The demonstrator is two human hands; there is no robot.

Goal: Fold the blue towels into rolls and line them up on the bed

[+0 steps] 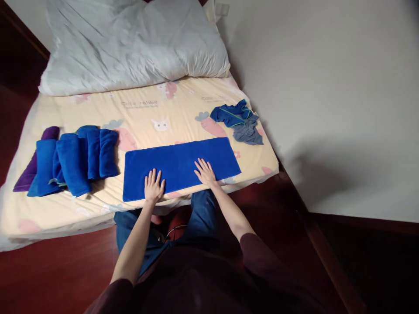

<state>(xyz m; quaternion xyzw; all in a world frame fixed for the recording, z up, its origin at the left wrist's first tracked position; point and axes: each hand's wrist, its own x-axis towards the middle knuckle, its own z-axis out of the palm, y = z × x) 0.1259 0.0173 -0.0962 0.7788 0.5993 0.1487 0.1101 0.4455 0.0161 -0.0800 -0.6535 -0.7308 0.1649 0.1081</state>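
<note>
A blue towel [180, 163] lies spread flat as a long rectangle along the near edge of the bed. My left hand [154, 187] rests flat on its left part, fingers apart. Toward its right part, my right hand [205, 173] also presses flat with fingers spread. Left of the towel sits a pile of rolled or folded blue towels [73, 163], with a purple towel [29, 174] partly under them. Two crumpled cloths lie beyond the towel's right end: a blue cloth with green edging [229, 114] and a grey-blue cloth [248, 131].
The bed [183, 104] has a cream sheet printed with rabbits and carrots. A large pale grey pillow or folded quilt [137, 48] takes up its far side. A white wall [327, 109] rises to the right, and dark red floor [65, 270] shows below.
</note>
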